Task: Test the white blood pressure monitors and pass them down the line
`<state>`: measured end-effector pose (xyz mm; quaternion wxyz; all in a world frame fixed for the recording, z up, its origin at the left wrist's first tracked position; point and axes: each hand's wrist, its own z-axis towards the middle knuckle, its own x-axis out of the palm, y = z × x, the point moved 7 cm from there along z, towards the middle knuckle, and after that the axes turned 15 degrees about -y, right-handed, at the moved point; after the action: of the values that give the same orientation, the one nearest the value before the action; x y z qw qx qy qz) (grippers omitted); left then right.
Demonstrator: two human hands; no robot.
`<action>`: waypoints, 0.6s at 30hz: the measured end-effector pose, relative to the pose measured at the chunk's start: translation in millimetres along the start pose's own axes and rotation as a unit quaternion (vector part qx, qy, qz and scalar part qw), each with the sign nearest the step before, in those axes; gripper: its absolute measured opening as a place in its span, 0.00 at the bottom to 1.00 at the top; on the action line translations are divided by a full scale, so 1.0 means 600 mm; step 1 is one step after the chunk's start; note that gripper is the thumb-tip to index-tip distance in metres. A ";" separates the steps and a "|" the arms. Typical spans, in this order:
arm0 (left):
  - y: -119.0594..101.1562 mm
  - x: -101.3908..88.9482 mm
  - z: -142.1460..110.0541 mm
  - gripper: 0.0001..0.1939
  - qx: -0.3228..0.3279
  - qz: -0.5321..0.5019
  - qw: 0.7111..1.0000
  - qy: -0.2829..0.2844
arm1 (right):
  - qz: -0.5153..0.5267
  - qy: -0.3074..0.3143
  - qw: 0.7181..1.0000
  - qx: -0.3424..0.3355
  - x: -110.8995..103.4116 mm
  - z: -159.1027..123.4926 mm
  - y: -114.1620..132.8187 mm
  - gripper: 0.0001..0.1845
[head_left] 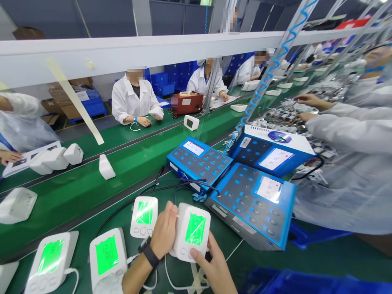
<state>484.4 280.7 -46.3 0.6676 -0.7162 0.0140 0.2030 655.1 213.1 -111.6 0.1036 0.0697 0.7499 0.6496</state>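
You have a white digital monitor [191, 232] gripped in both hands, its green screen lit, over the green conveyor belt [228, 261]. Your left hand [163, 230], a black band at its wrist, wraps the unit's side with the thumb along the top edge. Your right hand [212, 265] cups the lower end, thumb pressed to the face near the buttons, other fingers partly hidden. A white cable [180, 281] loops below your hands. Just to your left stands a second lit monitor [143, 217], with two more [107, 255] [50, 261] beyond it. To your right lie blue test consoles [254, 204], a black cable [153, 192] trailing from them. Across them, a co-worker's hands [309, 100] reach into a heap of wired parts [275, 118]
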 end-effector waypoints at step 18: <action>-0.051 0.013 -0.008 0.25 0.176 0.177 0.961 0.114 | 0.026 -0.031 0.999 -0.032 0.009 -0.009 -0.015 0.38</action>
<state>501.7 281.4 -19.2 0.7304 -0.5917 0.2527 0.2291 649.0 207.5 -120.3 0.1122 0.1058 0.7230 0.6735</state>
